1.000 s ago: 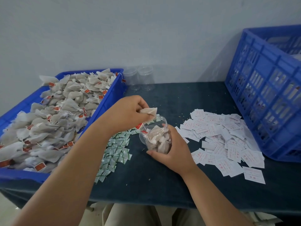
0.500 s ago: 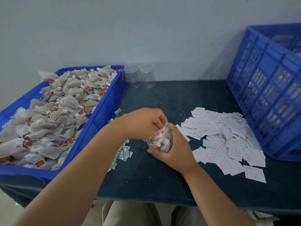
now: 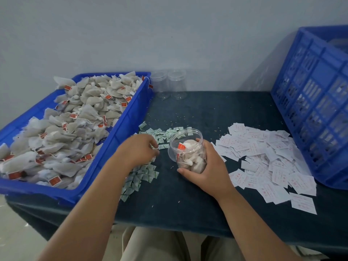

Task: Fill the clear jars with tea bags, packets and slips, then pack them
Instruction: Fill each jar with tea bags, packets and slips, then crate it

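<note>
I count three clear jars, two blue containers and three kinds of small goods on the table (image 3: 188, 200). One jar (image 3: 185, 137) is near the centre, tilted, without lid. It is transparent plastic with a wide mouth. Inside are several grey-white tea bags, and one red tag shows near the mouth. My right hand (image 3: 211, 166) grips this jar from the 4 o'clock side, fingers wrapped around its lower wall.

The two empty jars (image 3: 159, 85) stand upright side by side at 12 o'clock, against the wall.

At 9 o'clock the blue tray (image 3: 122, 132) is heaped with loose tea bags (image 3: 75, 129), too many to count. At 3 o'clock the blue crate (image 3: 316, 102) stands. What is inside it I cannot make out.

The green-white packets (image 3: 141, 176) lie scattered at 8 to 11 o'clock from the held jar. My left hand (image 3: 137, 149) rests on them with curled fingers and pinches one packet. The white slips (image 3: 263, 157) with red print lie in a pile at 3 o'clock from the jar.
</note>
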Motion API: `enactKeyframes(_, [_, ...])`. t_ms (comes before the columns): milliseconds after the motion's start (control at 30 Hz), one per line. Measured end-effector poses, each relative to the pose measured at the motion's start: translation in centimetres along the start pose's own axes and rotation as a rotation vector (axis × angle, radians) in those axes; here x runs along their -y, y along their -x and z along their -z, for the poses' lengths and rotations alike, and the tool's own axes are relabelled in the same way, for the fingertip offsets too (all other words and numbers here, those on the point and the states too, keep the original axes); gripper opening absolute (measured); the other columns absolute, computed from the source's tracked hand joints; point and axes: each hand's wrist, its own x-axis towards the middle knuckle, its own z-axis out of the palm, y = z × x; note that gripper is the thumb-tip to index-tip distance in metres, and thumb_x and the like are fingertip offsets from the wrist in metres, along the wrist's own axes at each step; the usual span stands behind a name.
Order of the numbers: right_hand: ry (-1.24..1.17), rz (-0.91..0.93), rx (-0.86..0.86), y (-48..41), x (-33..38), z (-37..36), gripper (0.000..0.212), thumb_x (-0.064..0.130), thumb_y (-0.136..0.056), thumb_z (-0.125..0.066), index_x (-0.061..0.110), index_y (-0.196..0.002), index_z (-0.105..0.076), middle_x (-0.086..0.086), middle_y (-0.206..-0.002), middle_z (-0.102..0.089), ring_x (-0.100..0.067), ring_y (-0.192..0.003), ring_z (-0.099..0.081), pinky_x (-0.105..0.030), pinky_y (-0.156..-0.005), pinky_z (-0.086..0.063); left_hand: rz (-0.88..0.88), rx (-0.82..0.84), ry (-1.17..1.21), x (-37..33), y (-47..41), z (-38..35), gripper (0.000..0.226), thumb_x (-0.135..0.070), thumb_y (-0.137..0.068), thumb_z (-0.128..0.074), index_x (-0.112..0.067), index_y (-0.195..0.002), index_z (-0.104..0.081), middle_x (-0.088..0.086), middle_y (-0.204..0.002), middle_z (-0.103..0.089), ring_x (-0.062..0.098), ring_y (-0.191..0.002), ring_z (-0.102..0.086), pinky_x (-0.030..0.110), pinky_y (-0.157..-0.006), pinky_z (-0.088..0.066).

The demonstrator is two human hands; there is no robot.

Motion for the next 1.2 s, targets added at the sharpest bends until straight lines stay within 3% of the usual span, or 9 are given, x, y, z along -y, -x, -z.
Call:
enactKeyframes(100, [0.014,-0.009,0.003,-0.1,0.0,0.0,0.096,0.062,-0.064,-0.092,0.038,-0.147,-0.05,0.028,-0.134,-0.065,0.003,-0.127,-0.063,-0.03,-0.106,-0.054,0.065,-0.063,-0.042,1.4,-0.5,-4.1,0.051,-0.051,-0.093,-0.074,-0.025,-0.136,-0.063,0.001,-0.132,-0.061,0.022,-0.115,-0.062,0.04,-0.097,-0.054])
enactKeyframes(300, [0.037,-0.023,0.009,-0.1,0.0,-0.1,0.098,0.063,-0.063,-0.092,0.038,-0.148,-0.05,0.026,-0.136,-0.065,0.002,-0.128,-0.063,-0.034,-0.109,-0.054,-0.032,-0.411,0.117,2.4,-0.7,-6.7,0.019,-0.039,-0.098,-0.07,-0.026,-0.107,-0.08,-0.006,-0.102,-0.074,0.015,-0.092,-0.067,0.031,-0.074,-0.051])
enactKeyframes(433, [0.043,-0.023,0.009,-0.1,-0.1,-0.1,0.099,0.064,-0.063,-0.091,0.037,-0.148,-0.049,0.023,-0.136,-0.066,-0.001,-0.128,-0.063,-0.038,-0.11,-0.054,0.001,-0.534,0.262,2.2,-0.7,-6.0,0.015,-0.04,-0.095,-0.074,-0.03,-0.101,-0.083,-0.012,-0.099,-0.078,0.017,-0.103,-0.064,0.037,-0.088,-0.056])
enactKeyframes(667, [0.028,0.001,0.012,-0.1,-0.2,-0.1,0.094,0.063,-0.064,-0.092,0.046,-0.145,-0.048,0.029,-0.134,-0.065,0.002,-0.126,-0.064,-0.029,-0.105,-0.054,0.08,-0.413,0.489,1.5,-0.5,-3.9,0.012,-0.041,-0.093,-0.073,-0.031,-0.089,-0.076,-0.019,-0.083,-0.073,-0.002,-0.083,-0.068,0.03,-0.079,-0.059])
enactKeyframes(833, [0.025,0.035,0.002,-0.1,-0.2,-0.1,0.092,0.063,-0.065,-0.093,0.048,-0.143,-0.046,0.032,-0.135,-0.063,0.004,-0.126,-0.063,-0.021,-0.1,-0.051,-0.219,-0.418,0.734,-2.0,2.5,-0.1,0.011,-0.044,-0.097,-0.071,-0.038,-0.091,-0.078,-0.022,-0.088,-0.077,-0.006,-0.076,-0.069,0.009,-0.061,-0.048])
enactKeyframes(933, [0.005,0.079,-0.018,-0.1,0.0,-0.2,0.091,0.057,-0.067,-0.096,0.054,-0.142,-0.045,0.028,-0.134,-0.065,-0.001,-0.124,-0.066,-0.018,-0.098,-0.053,-0.424,-0.246,0.575,-4.0,3.4,2.1,0.01,-0.045,-0.091,-0.077,-0.04,-0.083,-0.082,-0.025,-0.106,-0.072,-0.011,-0.078,-0.062,0.007,-0.07,-0.044])
enactKeyframes(1000, [-0.009,0.113,-0.046,0.0,0.1,-0.2,0.092,0.053,-0.068,-0.096,0.059,-0.143,-0.043,0.026,-0.134,-0.066,-0.003,-0.123,-0.068,-0.014,-0.097,-0.052,-0.408,-0.116,0.361,-5.0,3.2,2.6,0.009,-0.046,-0.086,-0.081,-0.042,-0.079,-0.082,-0.027,-0.118,-0.067,-0.013,-0.095,-0.06,0.012,-0.081,-0.042])
enactKeyframes(1100, [-0.018,0.162,-0.075,0.2,0.3,-0.2,0.095,0.049,-0.068,-0.097,0.06,-0.145,-0.042,0.024,-0.135,-0.066,-0.007,-0.124,-0.068,-0.015,-0.098,-0.053,-0.325,-0.147,0.3,-6.2,2.5,2.3,0.021,-0.041,-0.076,-0.091,-0.036,-0.081,-0.071,-0.018,-0.118,-0.061,0.0,-0.11,-0.057,0.026,-0.095,-0.043])
enactKeyframes(1200, [-0.04,0.197,-0.103,0.2,0.1,0.0,0.097,0.044,-0.07,-0.099,0.051,-0.149,-0.044,0.019,-0.137,-0.066,-0.012,-0.125,-0.069,-0.022,-0.1,-0.056,-0.256,-0.171,0.328,-6.9,2.0,1.5,0.045,-0.044,-0.069,-0.093,-0.034,-0.088,-0.054,-0.013,-0.102,-0.057,0.008,-0.096,-0.057,0.028,-0.076,-0.044])
